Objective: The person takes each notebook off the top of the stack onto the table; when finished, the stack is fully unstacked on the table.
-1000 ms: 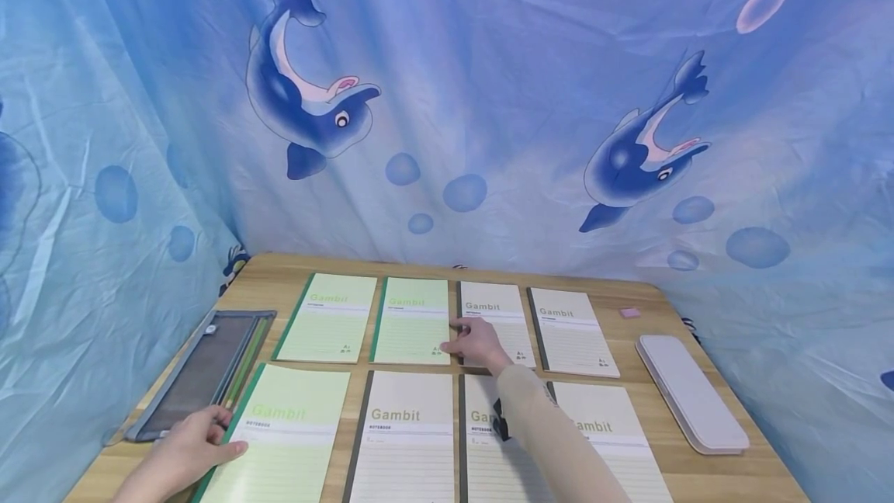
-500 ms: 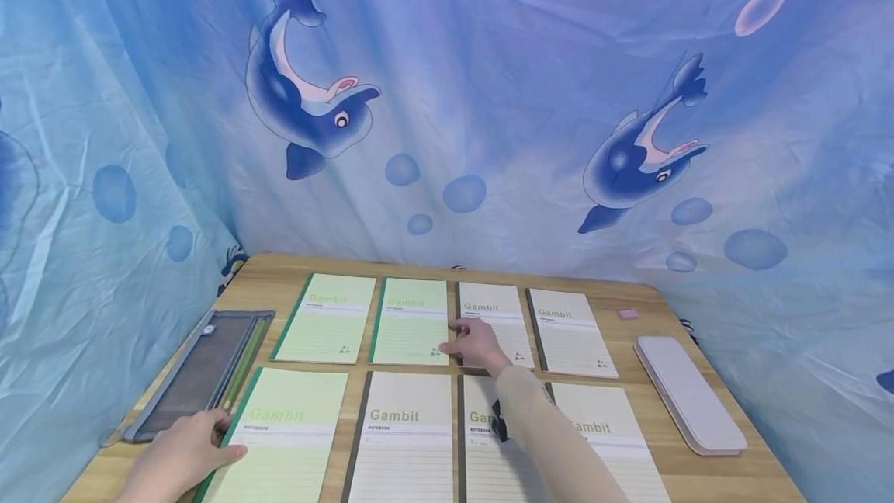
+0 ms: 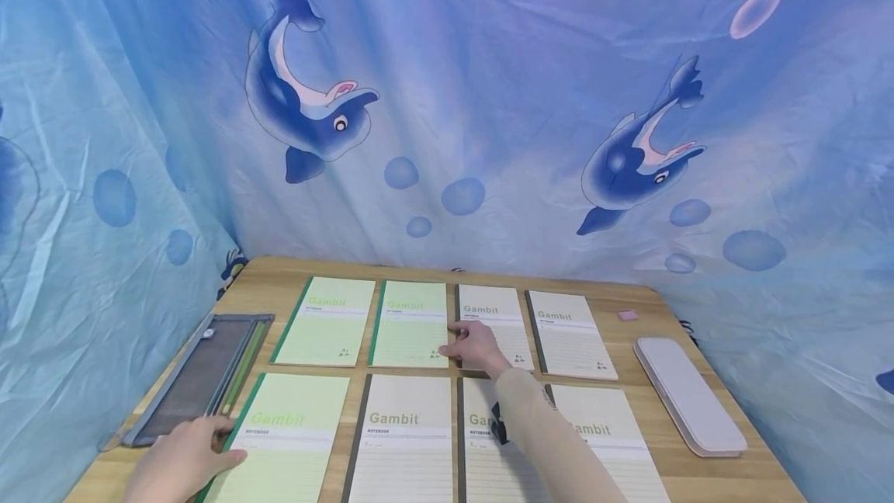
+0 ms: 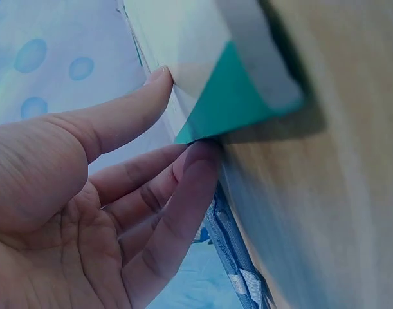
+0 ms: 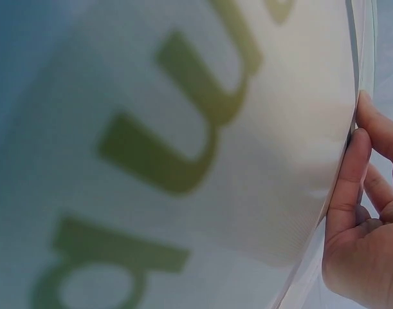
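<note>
Pale Gambit notebooks lie in two rows. At the front left, my left hand (image 3: 178,456) holds the green-spined notebook (image 3: 289,449) by its left edge. The left wrist view shows the left thumb (image 4: 135,106) on the cover and the fingers bent against the green spine (image 4: 228,100). My right hand (image 3: 478,348) reaches over the front row. Its thumb and forefinger pinch the right edge of the back-row green notebook (image 3: 408,324), second from left. Beneath that hand lies a dark-spined notebook (image 3: 489,295), partly covered. A blurred cover (image 5: 183,148) fills most of the right wrist view.
Left of the notebooks lies a grey mesh pouch (image 3: 199,371) with green strips along one side. A white case (image 3: 687,394) and a small pink block (image 3: 628,315) are at the right. A blue dolphin-print curtain (image 3: 447,99) hangs behind the wooden table (image 3: 621,286).
Both hands keep nearly the same places on the notebooks; the left hand has shifted very slightly. The whole head view has drifted a few pixels.
</note>
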`<state>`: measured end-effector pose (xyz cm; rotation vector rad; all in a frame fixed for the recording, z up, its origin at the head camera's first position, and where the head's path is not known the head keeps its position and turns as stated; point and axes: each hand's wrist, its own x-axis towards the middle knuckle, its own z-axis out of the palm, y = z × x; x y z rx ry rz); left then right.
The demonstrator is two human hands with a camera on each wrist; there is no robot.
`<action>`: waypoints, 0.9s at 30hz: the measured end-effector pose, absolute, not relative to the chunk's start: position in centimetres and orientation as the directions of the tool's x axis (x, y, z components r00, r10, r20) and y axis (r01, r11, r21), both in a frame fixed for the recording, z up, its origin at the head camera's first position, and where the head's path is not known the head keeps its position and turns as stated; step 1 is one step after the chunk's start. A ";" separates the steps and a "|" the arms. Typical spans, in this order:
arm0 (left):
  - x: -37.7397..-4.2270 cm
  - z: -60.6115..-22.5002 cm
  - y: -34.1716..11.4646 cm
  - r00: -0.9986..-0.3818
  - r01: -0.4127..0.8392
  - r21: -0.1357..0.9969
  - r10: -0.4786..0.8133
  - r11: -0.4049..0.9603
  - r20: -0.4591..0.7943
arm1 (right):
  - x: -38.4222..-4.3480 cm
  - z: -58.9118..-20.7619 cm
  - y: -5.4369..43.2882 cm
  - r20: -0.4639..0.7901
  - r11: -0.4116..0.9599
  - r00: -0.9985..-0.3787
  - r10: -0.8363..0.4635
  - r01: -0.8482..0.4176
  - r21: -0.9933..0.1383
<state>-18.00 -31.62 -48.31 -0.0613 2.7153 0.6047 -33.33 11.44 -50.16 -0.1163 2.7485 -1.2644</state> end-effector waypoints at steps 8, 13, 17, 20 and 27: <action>-18.0 -48.7 -31.6 -0.939 -0.122 0.409 0.029 0.904 -0.344 | -33.4 -49.9 11.4 -0.063 0.647 -0.990 -0.125 -0.033 -0.762; -18.0 -48.5 -31.5 -0.937 -0.128 0.407 0.024 0.905 -0.348 | -33.5 -50.2 11.5 -0.072 0.642 -0.990 -0.119 -0.021 -0.766; -17.9 -48.2 -31.5 -0.930 -0.135 0.394 0.021 0.909 -0.367 | -33.3 -50.2 11.4 -0.072 0.640 -0.990 -0.125 -0.025 -0.768; -17.9 -47.8 -31.4 -0.922 -0.138 0.390 0.025 0.910 -0.386 | -33.2 -50.0 11.3 -0.070 0.643 -0.989 -0.133 -0.032 -0.766; -17.9 -46.0 -30.5 -0.947 -0.113 0.368 0.012 0.923 -0.322 | -33.5 -49.9 11.3 -0.079 0.653 -0.991 -0.111 -0.013 -0.757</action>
